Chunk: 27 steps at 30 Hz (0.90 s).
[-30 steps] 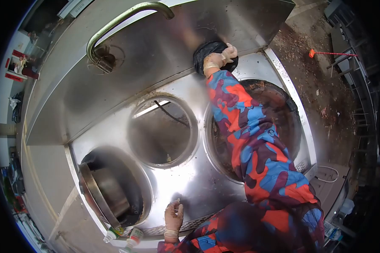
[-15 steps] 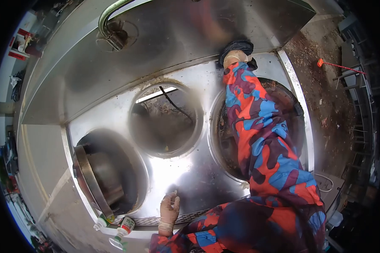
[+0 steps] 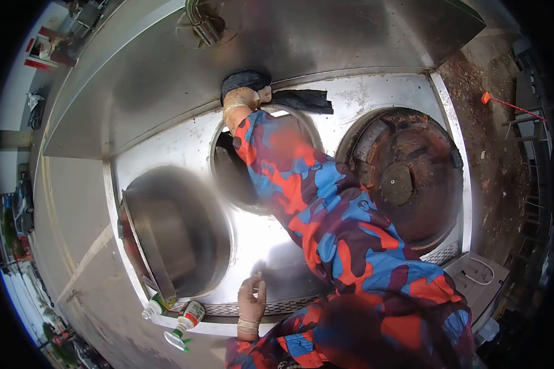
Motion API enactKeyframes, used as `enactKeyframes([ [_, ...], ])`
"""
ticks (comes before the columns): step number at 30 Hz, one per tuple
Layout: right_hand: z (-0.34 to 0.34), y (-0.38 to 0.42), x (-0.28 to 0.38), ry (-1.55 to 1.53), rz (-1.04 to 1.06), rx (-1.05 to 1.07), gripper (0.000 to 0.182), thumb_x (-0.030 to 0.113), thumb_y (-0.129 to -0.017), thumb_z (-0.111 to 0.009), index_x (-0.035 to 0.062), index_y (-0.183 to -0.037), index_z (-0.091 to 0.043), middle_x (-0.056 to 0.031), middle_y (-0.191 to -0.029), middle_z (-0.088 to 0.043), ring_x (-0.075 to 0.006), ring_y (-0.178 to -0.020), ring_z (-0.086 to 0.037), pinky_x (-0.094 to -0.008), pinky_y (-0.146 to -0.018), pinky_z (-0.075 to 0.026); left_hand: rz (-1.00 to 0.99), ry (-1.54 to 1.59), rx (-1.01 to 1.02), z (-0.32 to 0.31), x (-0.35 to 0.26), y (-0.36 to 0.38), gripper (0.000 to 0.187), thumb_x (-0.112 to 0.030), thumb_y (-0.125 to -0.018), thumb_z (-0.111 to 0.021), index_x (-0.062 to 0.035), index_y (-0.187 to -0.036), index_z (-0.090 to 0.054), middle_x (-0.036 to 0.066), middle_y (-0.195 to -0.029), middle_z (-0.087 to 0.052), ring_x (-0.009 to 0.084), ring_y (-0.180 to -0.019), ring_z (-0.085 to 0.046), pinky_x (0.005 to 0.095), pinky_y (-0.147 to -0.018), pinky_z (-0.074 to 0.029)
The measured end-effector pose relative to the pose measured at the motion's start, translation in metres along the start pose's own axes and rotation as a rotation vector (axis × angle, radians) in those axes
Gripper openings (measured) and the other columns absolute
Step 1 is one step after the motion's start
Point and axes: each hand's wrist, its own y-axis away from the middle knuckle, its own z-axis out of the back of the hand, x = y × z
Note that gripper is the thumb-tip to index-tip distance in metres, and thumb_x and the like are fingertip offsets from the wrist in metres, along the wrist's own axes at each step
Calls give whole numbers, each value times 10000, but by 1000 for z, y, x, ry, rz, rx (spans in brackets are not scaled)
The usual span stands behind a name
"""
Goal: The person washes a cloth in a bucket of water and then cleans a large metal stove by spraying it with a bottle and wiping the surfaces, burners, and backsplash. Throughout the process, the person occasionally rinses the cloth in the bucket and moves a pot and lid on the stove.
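My right hand [image 3: 243,101], in a pale glove, presses a black cloth [image 3: 246,79] against the foot of the steel backsplash. A loose end of the cloth trails right along the rear ledge. The sleeved forearm crosses above the middle round opening [image 3: 220,175] and hides much of it. My left hand [image 3: 251,301], also gloved, rests at the front of the steel stove top [image 3: 252,237], its fingers loosely bent and apart with nothing visible in them. A large steel pot [image 3: 188,237] sits tilted in the left opening.
A rusty, dirty burner [image 3: 412,178] fills the right opening. Near the front left corner lie a spray bottle [image 3: 189,317] and another small bottle [image 3: 157,305]. A metal faucet [image 3: 203,24] sticks out from the backsplash [image 3: 326,43]. Raised side edges border the stove top.
My right hand has wiped leftward with the black cloth along the backsplash foot, from behind the right burner to behind the middle opening. The camera view has shifted slightly. My left hand stays in place.
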Motion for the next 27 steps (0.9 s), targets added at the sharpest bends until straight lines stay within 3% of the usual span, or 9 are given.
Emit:
enactKeyframes([
  [5,-6,5,8,267,341,194,302,277,-846,-565,92,-1078,-619,-147,-1124,-585,-301,-1058,-560,-374,-904,-444,47,-16,1,4,-4,8,170,-60,-846,-638,3,-998,-595,91,-877,-615,153,-707,-573,277,-647,-475],
  [7,6,5,1,325,421,225,308,285,-845,-571,87,-1074,-626,-152,-1116,-593,-305,-1049,-568,-376,-899,-448,20,-64,-42,10,-13,11,171,-80,-845,-638,0,-989,-594,134,-942,-645,237,-738,-614,314,-641,-508],
  [13,86,-10,-56,451,505,254,328,309,-840,-588,75,-1062,-645,-167,-1093,-618,-315,-1023,-590,-380,-884,-463,-9,-63,-50,13,-10,7,197,-88,-845,-655,-15,-1014,-584,78,-857,-616,155,-718,-576,285,-667,-484],
  [18,181,-35,-144,515,383,204,347,329,-835,-603,65,-1053,-662,-179,-1074,-638,-325,-1001,-609,-384,-872,-475,-39,-49,17,-2,-33,-6,184,-96,-855,-639,-8,-1009,-592,97,-888,-622,178,-734,-589,293,-651,-491],
  [21,248,-49,-213,569,165,128,359,341,-833,-612,59,-1047,-672,-186,-1063,-650,-330,-988,-620,-386,-864,-482,-80,-44,54,-11,-48,-14,180,-88,-844,-637,2,-993,-594,134,-928,-637,215,-725,-606,322,-645,-496],
  [23,292,-46,-251,684,-28,91,447,484,-791,-580,118,-1008,-715,-74,-1044,-685,-304,-1033,-629,-403,-894,-484,-73,-141,117,-15,-42,-13,170,-71,-833,-636,7,-977,-592,148,-924,-643,221,-695,-602,332,-646,-494],
  [27,356,-72,-372,827,-297,71,413,419,-806,-574,101,-1040,-696,-104,-1093,-659,-311,-1058,-612,-400,-893,-483,-62,-132,99,-23,-49,-16,145,-64,-825,-634,10,-944,-597,155,-911,-647,223,-657,-595,338,-655,-491],
])
